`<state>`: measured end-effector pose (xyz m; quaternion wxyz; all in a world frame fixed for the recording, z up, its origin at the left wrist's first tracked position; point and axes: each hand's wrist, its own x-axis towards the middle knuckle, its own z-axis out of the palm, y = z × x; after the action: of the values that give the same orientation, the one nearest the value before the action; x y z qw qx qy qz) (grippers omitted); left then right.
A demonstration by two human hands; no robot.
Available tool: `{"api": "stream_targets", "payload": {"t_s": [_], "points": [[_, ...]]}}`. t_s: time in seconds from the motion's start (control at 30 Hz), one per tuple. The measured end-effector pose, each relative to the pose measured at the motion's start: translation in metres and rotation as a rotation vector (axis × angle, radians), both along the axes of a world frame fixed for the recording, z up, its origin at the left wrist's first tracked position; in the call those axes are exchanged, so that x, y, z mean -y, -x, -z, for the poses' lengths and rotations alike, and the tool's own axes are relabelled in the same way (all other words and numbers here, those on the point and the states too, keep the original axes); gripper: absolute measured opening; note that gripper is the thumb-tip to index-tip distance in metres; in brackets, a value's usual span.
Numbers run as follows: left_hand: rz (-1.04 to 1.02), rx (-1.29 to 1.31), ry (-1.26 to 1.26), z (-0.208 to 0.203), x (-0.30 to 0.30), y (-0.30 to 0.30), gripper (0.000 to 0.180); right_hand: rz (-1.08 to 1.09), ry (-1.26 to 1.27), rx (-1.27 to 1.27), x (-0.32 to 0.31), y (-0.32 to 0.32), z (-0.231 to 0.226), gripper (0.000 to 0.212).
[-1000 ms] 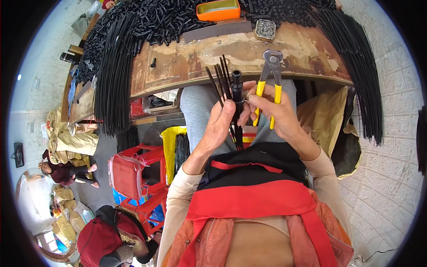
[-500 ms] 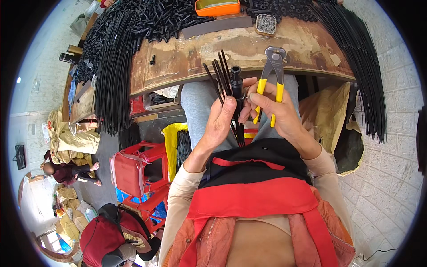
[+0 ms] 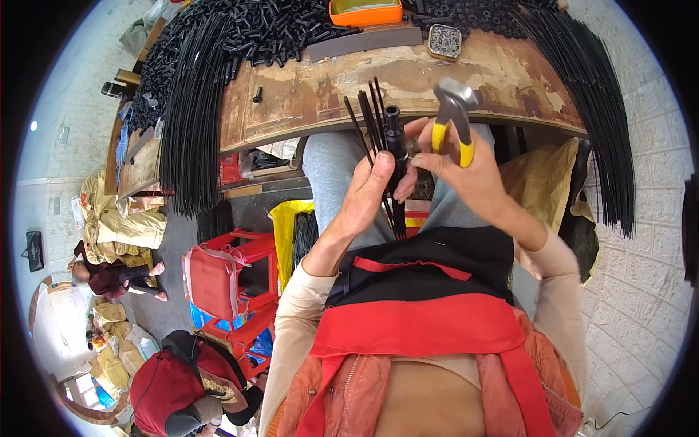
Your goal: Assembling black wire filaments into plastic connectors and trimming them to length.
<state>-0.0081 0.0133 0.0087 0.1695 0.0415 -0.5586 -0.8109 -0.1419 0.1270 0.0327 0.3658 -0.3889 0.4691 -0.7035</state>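
In my lap, just below the table edge, my left hand [image 3: 368, 186] is closed around several thin black rods [image 3: 370, 120] and a black tubular fitting [image 3: 394, 135]. The rods fan out above my thumb. Yellow-handled end-cutting pincers [image 3: 456, 109] lie in my right hand [image 3: 462, 171], jaws pointing up toward the table. The pincers' head is smeared by motion. My right thumb and fingertips are close beside the tube; whether they pinch something small there I cannot make out.
The wooden table [image 3: 306, 91] carries a heap of black tubes [image 3: 269, 33], an orange tray [image 3: 364, 13] and a small box of metal bits [image 3: 444, 42]. Bundles of black rods [image 3: 191, 116] hang over its edge. A red stool [image 3: 226, 273] and another person [image 3: 182, 382] are at the left.
My right hand has shifted slightly right, its wrist turned, and the pincers' handles now sit deeper in the palm. My left hand keeps its hold on the rods and tube.
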Motion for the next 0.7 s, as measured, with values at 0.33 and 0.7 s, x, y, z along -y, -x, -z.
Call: {"api": "stream_targets", "payload": {"t_s": [0.33, 0.7], "points": [[0.036, -0.009, -0.002, 0.012, 0.008, -0.003, 0.065, -0.279, -0.777, -0.570, -0.058, 0.018, -0.052, 0.019], [0.114, -0.040, -0.049, 0.012, 0.008, -0.007, 0.061, -0.401, -0.661, -0.516, -0.053, 0.021, -0.045, 0.041]]}}
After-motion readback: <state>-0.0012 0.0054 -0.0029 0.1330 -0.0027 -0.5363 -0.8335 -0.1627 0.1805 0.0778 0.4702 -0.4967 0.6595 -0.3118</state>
